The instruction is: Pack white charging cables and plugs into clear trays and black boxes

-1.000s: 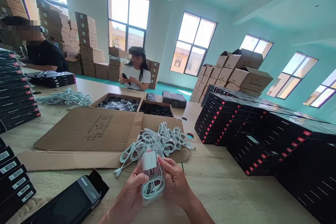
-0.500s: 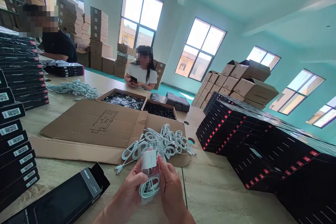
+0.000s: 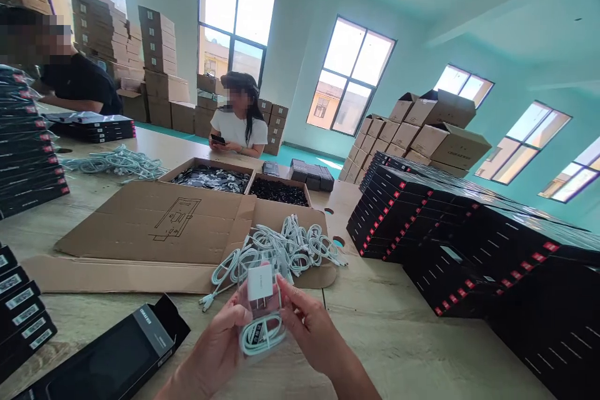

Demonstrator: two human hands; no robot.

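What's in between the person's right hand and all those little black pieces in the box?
In the head view, a pile of white cables lies between the right hand and the little black pieces, mostly on flat cardboard.

Between my left hand (image 3: 222, 331) and right hand (image 3: 309, 325) sat the plastic packet (image 3: 269, 307), charging adapter (image 3: 260, 281) beyond, coiled cable (image 3: 269, 337) nearer me! Ahead, a cable pile (image 3: 290, 247) covered the cardboard sheet's (image 3: 117, 219) right part; behind it, two adjoining trays (image 3: 252, 181). Left on the table (image 3: 375, 300), a flat box (image 3: 107, 362); right, stacked boxes (image 3: 394, 219), with cartons (image 3: 407, 131) behind. Across, a person (image 3: 239, 128)!
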